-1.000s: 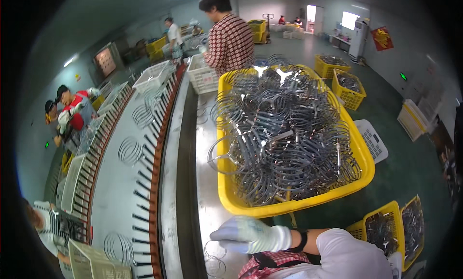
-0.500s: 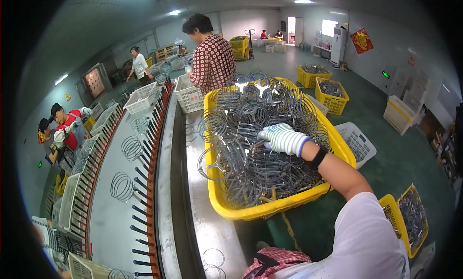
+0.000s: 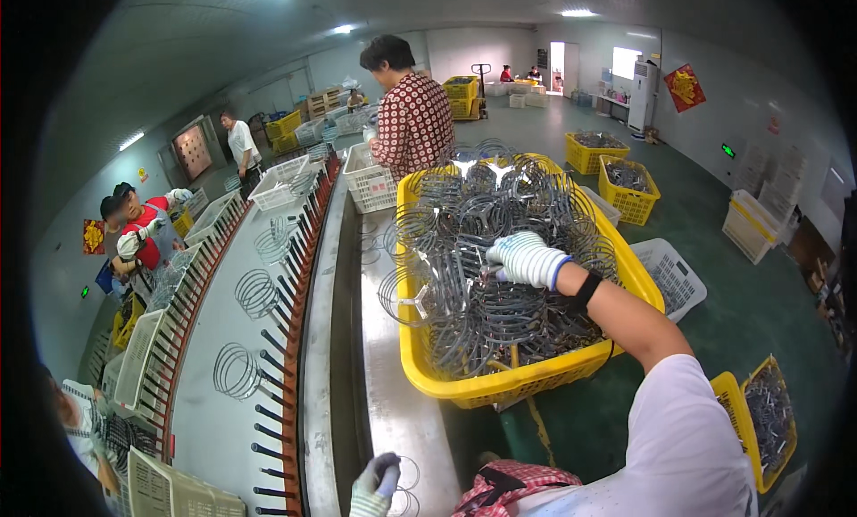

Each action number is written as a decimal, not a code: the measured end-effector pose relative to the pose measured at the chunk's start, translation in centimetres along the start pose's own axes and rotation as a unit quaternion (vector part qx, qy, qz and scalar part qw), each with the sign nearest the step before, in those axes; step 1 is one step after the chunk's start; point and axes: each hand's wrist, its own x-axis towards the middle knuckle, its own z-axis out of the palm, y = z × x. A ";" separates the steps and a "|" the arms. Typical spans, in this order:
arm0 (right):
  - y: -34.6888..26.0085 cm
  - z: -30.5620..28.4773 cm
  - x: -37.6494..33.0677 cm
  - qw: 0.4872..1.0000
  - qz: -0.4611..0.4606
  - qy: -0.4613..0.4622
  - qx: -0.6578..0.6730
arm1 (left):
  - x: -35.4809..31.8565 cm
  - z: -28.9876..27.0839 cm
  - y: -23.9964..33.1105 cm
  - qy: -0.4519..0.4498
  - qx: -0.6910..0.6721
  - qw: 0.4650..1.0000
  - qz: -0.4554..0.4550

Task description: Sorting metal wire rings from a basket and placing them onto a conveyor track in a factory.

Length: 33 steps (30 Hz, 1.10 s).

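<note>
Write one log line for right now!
Right hand: at wire-ring pile in yellow basket; left hand: near loose rings on bench; both: gloved

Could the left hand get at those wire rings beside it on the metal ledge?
Probably yes: the left hand is right beside the wire rings, with nothing visible blocking the way; whether they touch is unclear.

From where I'm standing, the right hand (image 3: 527, 259) is concealing wire parts (image 3: 495, 316) beneath it. The lower view edge is cropping the left hand (image 3: 374, 487). Distant people (image 3: 506, 74) are appearing too small to detail.
</note>
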 end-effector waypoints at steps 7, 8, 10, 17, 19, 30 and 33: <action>1.5 -1.6 -3.7 0.995 0.071 0.047 0.043 | 4.1 1.6 2.3 -0.110 0.016 0.993 0.040; 1.9 -1.4 -4.6 0.994 0.083 0.039 0.055 | 3.9 2.2 2.7 -0.114 0.016 0.993 0.038; 2.4 -1.1 -6.0 0.991 0.098 0.035 0.083 | 3.2 3.2 3.4 -0.145 -0.035 0.988 0.028; -4.2 -3.7 -12.6 0.942 0.087 0.201 0.255 | -0.3 4.5 3.5 -0.110 -0.052 0.991 0.051; -11.0 -4.3 -15.0 0.857 0.008 0.135 0.497 | -2.2 5.5 3.9 -0.086 -0.066 0.991 0.082; -27.1 0.6 -15.7 0.862 -0.250 0.043 0.438 | -8.4 1.8 -2.4 0.009 0.096 0.987 0.127; -22.4 -1.1 -12.9 0.852 0.039 0.244 0.462 | -9.9 -0.6 -2.6 0.071 -0.339 0.933 0.099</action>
